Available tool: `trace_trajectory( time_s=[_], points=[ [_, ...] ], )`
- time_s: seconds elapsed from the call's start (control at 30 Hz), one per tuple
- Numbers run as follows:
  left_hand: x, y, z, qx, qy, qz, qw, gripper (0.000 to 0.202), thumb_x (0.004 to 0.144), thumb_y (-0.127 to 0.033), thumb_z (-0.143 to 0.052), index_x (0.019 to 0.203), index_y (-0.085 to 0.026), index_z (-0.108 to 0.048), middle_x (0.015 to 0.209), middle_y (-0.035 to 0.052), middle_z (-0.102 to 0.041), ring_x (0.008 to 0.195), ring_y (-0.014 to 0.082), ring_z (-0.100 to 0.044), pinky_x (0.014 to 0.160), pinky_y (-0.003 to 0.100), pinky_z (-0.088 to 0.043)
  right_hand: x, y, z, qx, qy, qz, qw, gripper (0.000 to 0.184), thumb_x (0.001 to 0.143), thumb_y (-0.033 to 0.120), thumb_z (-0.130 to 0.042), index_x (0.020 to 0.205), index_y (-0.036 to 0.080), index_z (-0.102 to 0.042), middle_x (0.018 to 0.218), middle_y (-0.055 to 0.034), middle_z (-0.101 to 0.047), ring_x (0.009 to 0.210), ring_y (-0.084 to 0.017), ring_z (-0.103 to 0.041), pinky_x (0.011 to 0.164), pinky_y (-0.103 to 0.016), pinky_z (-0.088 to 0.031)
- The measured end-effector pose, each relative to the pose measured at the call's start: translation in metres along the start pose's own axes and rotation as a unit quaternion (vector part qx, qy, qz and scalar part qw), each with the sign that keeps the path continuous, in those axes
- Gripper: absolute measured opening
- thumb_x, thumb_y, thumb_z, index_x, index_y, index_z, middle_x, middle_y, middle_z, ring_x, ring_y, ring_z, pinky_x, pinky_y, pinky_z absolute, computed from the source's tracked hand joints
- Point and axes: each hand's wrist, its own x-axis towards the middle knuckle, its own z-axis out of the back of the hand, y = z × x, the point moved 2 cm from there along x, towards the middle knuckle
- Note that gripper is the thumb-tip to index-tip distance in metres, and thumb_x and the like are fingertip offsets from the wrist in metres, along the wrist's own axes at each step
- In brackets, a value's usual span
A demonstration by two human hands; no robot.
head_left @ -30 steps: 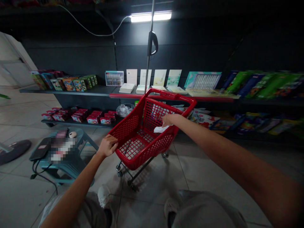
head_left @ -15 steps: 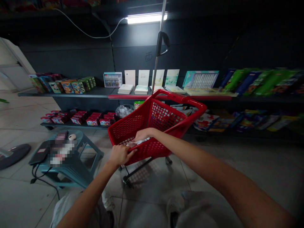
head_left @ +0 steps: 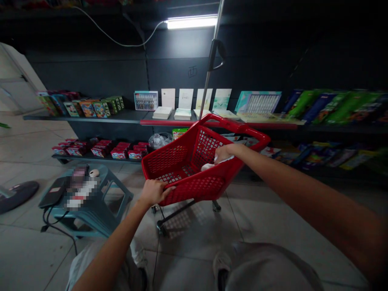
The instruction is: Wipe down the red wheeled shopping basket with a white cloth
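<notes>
A red plastic shopping cart (head_left: 184, 194) on a dark wheeled frame stands in front of me. My left hand (head_left: 155, 191) grips the cart's near rim at its left corner, fingers over the edge and thumb along the outside. Inside the basket, against the near wall toward the handle end, my right hand (head_left: 223, 154) is closed on a white cloth (head_left: 208, 166). Part of the cloth hangs out beyond my fingers, and the fingertips are hidden behind the wall and the cloth. The cart's red handle (head_left: 261, 139) lies just past my right wrist.
A blue-grey stool (head_left: 104, 178) at the left carries a black device with cables and blurred items. Behind the cart, a dark shelf (head_left: 130, 117) holds books, pen sets and boxed goods. A metal pole (head_left: 209, 74) rises behind the cart. A round black base (head_left: 22, 197) stands far left.
My right hand has slid with the white cloth along the near wall, rightward toward the handle end. The left hand stays on the rim. The whole view has shifted slightly.
</notes>
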Motion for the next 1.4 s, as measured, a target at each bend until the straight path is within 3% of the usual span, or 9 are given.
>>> trace_trajectory(
  time_s=[0.1,0.33,0.53,0.63,0.73,0.87,1.07,1.27,1.4],
  points=[
    [0.007,0.009,0.0,0.004,-0.006,0.011,1.0,0.065,0.104,-0.066,-0.03,0.087,-0.022,-0.075,0.09,0.0108,-0.08,0.087,0.024,-0.074,0.068,0.031,-0.039,-0.016,-0.006,-0.011,-0.01,-0.044,-0.004,0.999,0.037,0.093,0.037,-0.065,0.111,0.009,-0.08,0.11,-0.0185,-0.075,0.098,-0.029,-0.07,0.082,-0.035,-0.05],
    [0.022,0.013,-0.006,0.001,-0.048,0.031,0.998,0.059,0.104,-0.063,-0.036,0.089,-0.022,-0.075,0.092,0.0104,-0.08,0.087,0.0235,-0.072,0.078,0.032,-0.042,-0.062,0.042,-0.066,0.024,-0.398,-0.022,0.917,0.035,0.103,0.035,-0.049,0.114,0.014,-0.075,0.12,-0.0179,-0.067,0.116,-0.033,-0.054,0.099,-0.046,-0.042],
    [0.031,0.007,-0.013,0.006,-0.059,0.025,0.998,0.053,0.103,-0.062,-0.042,0.09,-0.023,-0.077,0.089,0.0091,-0.079,0.085,0.0237,-0.071,0.08,0.033,-0.043,-0.061,0.135,-0.097,0.141,-0.443,0.151,0.872,0.023,0.101,0.025,-0.055,0.116,0.018,-0.07,0.127,-0.0122,-0.067,0.113,-0.029,-0.051,0.1,-0.044,-0.043],
    [0.034,0.008,-0.015,0.014,-0.055,0.031,0.998,0.051,0.103,-0.057,-0.044,0.089,-0.021,-0.077,0.087,0.0105,-0.078,0.084,0.0243,-0.071,0.082,0.034,-0.045,-0.058,0.158,-0.1,0.164,-0.444,0.23,0.85,0.028,0.097,0.016,-0.057,0.123,0.019,-0.068,0.133,-0.0097,-0.065,0.117,-0.027,-0.051,0.102,-0.041,-0.044],
    [0.036,0.008,-0.016,0.005,-0.086,0.001,0.996,0.044,0.104,-0.055,-0.047,0.1,-0.02,-0.075,0.098,0.0103,-0.077,0.093,0.0239,-0.07,0.084,0.033,-0.046,-0.056,0.144,-0.101,0.163,-0.45,0.244,0.843,0.034,0.095,0.012,-0.058,0.126,0.019,-0.068,0.133,-0.009,-0.065,0.12,-0.026,-0.051,0.104,-0.041,-0.045],
    [0.035,-0.002,-0.018,0.017,-0.146,0.009,0.989,0.037,0.105,-0.05,-0.046,0.107,-0.021,-0.07,0.106,0.0097,-0.075,0.098,0.0242,-0.068,0.083,0.035,-0.046,-0.059,0.079,-0.105,0.195,-0.508,0.113,0.832,0.033,0.092,0.012,-0.061,0.121,0.022,-0.073,0.13,-0.0097,-0.065,0.12,-0.028,-0.052,0.105,-0.045,-0.044],
    [0.03,-0.023,-0.021,0.07,-0.19,0.057,0.978,0.028,0.105,-0.039,-0.046,0.108,-0.02,-0.065,0.104,0.0116,-0.074,0.102,0.0287,-0.065,0.089,0.04,-0.043,-0.061,-0.008,-0.129,0.301,-0.63,-0.08,0.711,0.038,0.086,0.01,-0.057,0.119,0.022,-0.072,0.129,-0.0123,-0.059,0.12,-0.028,-0.051,0.108,-0.042,-0.045],
    [0.032,-0.028,-0.01,0.024,-0.121,0.081,0.989,0.039,0.106,-0.054,-0.039,0.093,-0.024,-0.061,0.095,0.0057,-0.073,0.089,0.022,-0.068,0.072,0.031,-0.04,-0.027,-0.015,-0.165,0.449,-0.626,-0.225,0.596,0.034,0.079,0.018,-0.059,0.112,0.017,-0.065,0.115,-0.0142,-0.063,0.112,-0.028,-0.059,0.106,-0.043,-0.047],
    [0.04,-0.032,0.003,0.005,-0.088,0.124,0.988,0.052,0.107,-0.058,-0.027,0.091,-0.024,-0.063,0.098,0.0044,-0.076,0.091,0.0207,-0.07,0.069,0.029,-0.038,-0.012,0.015,-0.167,0.484,-0.603,-0.243,0.586,0.033,0.085,0.025,-0.054,0.115,0.015,-0.064,0.119,-0.0191,-0.067,0.115,-0.029,-0.063,0.105,-0.042,-0.049]
  ],
)
